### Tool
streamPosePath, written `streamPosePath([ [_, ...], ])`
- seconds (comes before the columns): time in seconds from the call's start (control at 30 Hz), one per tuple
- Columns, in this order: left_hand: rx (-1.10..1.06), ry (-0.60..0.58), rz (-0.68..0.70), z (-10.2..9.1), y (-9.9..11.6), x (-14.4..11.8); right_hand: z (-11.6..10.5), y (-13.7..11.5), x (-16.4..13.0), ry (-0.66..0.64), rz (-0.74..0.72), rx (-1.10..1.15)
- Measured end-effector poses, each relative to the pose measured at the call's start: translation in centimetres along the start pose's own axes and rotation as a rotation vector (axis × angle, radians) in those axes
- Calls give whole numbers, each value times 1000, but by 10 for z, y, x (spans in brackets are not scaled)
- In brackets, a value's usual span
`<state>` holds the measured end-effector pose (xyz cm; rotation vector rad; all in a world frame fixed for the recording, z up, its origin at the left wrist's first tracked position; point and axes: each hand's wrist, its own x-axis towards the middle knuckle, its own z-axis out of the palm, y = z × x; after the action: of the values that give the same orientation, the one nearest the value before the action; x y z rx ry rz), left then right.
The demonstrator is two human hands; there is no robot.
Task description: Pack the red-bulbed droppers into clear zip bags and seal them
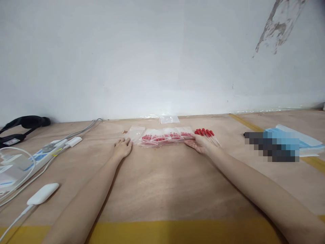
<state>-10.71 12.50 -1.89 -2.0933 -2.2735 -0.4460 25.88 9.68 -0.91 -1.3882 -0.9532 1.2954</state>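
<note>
Twelve o'clock is the white wall (pixel 142 61), straight ahead of me. My left hand (pixel 123 148) lies palm down on the flat brown wooden table (pixel 152 189), its fingers a little apart and holding nothing that I can see. Just by them, at two o'clock, is a flat clear plastic bag (pixel 136 133) with no red in it; I can't tell if my fingers touch it. My right hand (pixel 199 143) is at the other end, at the row of clear plastic bags with red-tipped sticks inside (pixel 165 138). The row is long from nine to three o'clock, and it lies between my two hands. From my right fingers it runs off toward nine, and that hand is nearer, right up at its end. Those fingers look close together and point to nine. I can't tell if they pinch a bag or only touch it. Loose white sticks with fat red tips (pixel 207 133) lie just past my right hand, at two o'clock, their tips toward eleven and their thin ends toward five
</note>
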Motion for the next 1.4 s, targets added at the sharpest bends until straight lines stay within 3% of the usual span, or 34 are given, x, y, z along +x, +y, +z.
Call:
streamPosePath([
  [0.07,-27,25,-17,-1,1,-1,-14,-4,-8,-36,88,-136],
  [0.13,-69,59,-39,-3,2,-3,-31,-10,-13,-20,85,-288],
  [0.27,-168,160,-120,-12,2,-3,-60,-20,-14,272,-254,-920],
  [0.33,-248,269,-119,-17,6,-3,-67,-20,-10,401,-324,-1118],
  [0.4,-426,437,6,-22,15,-4,-68,-17,-5,457,-291,-1189],
  [0.47,-642,549,240,-27,32,-11,-66,-13,-1,472,-249,-1218],
  [0.57,-726,372,555,-32,68,-36,-61,-9,4,486,-203,-1225],
  [0.7,-566,-27,881,-32,110,-85,-56,-10,4,503,-172,-1203],
  [0.83,-362,-262,964,-21,121,-115,-58,-15,0,513,-223,-1146],
  [0.9,-287,-307,962,-16,119,-118,-62,-14,-4,462,-313,-1019],
  [0.97,-251,-318,953,-13,117,-116,-65,-10,-13,347,-385,-750],
  [1.07,-244,-325,952,-12,116,-113,-65,4,-31,199,-418,-283],
  [1.13,-242,-339,959,-13,117,-112,-62,14,-44,167,-422,-97],
  [1.4,-226,-355,964,-15,118,-113,-46,30,-59,214,-261,120],
])
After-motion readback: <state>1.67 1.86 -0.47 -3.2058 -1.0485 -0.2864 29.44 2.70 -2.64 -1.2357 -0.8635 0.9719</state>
